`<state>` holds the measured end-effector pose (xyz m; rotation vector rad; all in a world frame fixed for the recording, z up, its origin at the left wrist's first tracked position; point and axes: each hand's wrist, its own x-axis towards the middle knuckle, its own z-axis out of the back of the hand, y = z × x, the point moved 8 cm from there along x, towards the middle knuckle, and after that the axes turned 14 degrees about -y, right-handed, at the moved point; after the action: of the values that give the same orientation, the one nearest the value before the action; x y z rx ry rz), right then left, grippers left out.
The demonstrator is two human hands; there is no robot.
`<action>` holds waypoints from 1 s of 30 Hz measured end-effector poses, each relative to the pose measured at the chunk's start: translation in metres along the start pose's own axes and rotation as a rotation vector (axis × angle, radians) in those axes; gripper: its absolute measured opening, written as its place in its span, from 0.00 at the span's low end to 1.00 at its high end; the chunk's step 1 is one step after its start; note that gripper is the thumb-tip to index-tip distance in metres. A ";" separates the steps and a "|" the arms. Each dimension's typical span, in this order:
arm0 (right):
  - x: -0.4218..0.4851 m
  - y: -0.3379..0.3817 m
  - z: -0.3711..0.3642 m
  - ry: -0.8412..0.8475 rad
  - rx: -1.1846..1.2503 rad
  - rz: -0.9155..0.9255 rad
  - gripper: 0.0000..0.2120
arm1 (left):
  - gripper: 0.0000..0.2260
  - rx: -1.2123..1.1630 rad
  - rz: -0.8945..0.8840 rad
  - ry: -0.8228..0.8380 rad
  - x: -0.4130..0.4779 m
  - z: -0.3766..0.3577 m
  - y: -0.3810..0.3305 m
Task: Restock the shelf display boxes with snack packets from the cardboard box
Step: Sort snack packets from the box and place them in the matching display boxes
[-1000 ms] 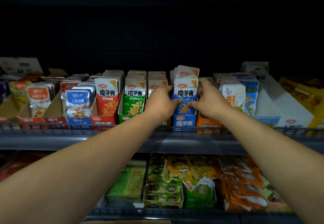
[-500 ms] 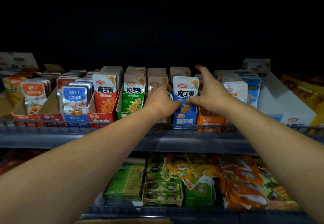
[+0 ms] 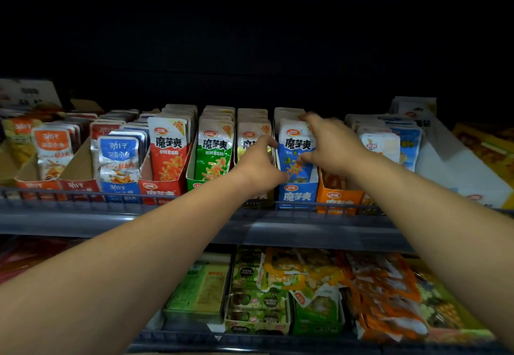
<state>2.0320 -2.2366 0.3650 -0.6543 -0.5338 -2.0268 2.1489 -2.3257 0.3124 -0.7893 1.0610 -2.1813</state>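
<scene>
Blue snack packets [image 3: 294,143] stand in a row inside the blue display box [image 3: 297,196] on the upper shelf. My right hand [image 3: 332,146] reaches over the row, fingers on the packets' top edge and thumb on the front packet's face, pinching them. My left hand [image 3: 258,165] is at the box's left side with curled fingers against the left edge of the front blue packet. It hides most of the packets in the neighbouring box. The cardboard box is out of view.
Further display boxes line the shelf: red [image 3: 157,190], green [image 3: 214,148], orange [image 3: 338,197], and a tall white box [image 3: 456,171] at the right. A wire rail [image 3: 83,196] runs along the shelf front. Loose packets [image 3: 383,293] fill the lower shelf.
The raised blue packets have gone down level into the row. My right hand shifted from pressing the front packet to reaching over the top edge. My left hand stays at the box's left side.
</scene>
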 end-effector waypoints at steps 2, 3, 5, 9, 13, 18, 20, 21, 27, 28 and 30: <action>0.008 0.002 -0.004 -0.015 -0.059 0.023 0.39 | 0.30 -0.021 0.015 0.018 0.000 0.000 0.001; 0.012 0.004 -0.006 -0.016 -0.089 0.034 0.38 | 0.30 -0.024 0.013 0.022 0.001 0.000 0.001; 0.019 0.005 -0.010 -0.009 -0.136 0.034 0.39 | 0.31 -0.016 0.006 0.028 0.002 0.000 0.002; 0.030 0.005 -0.016 0.024 -0.192 -0.003 0.42 | 0.31 -0.027 0.012 0.044 0.003 0.000 0.003; 0.031 0.006 -0.018 0.052 -0.189 0.002 0.45 | 0.32 -0.010 -0.004 0.035 0.003 0.001 0.003; 0.027 0.003 -0.017 -0.017 -0.278 0.033 0.44 | 0.36 0.001 -0.035 0.042 0.002 -0.001 0.001; 0.028 0.002 -0.018 -0.033 -0.288 0.023 0.43 | 0.37 0.006 -0.039 0.043 0.004 -0.002 0.002; 0.029 0.002 -0.019 -0.034 -0.290 0.018 0.43 | 0.37 0.005 -0.039 0.042 0.004 -0.001 0.002; 0.033 0.003 -0.023 -0.004 -0.278 -0.005 0.47 | 0.37 0.011 -0.039 0.023 0.005 -0.001 0.004; 0.032 0.003 -0.022 -0.002 -0.276 -0.006 0.47 | 0.36 0.013 -0.043 0.013 0.006 -0.001 0.005; 0.030 0.002 -0.020 -0.002 -0.263 -0.013 0.48 | 0.34 0.012 -0.056 -0.014 0.007 -0.003 0.007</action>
<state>2.0153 -2.2681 0.3691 -0.8107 -0.2746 -2.1282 2.1435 -2.3330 0.3074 -0.8369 1.0294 -2.2242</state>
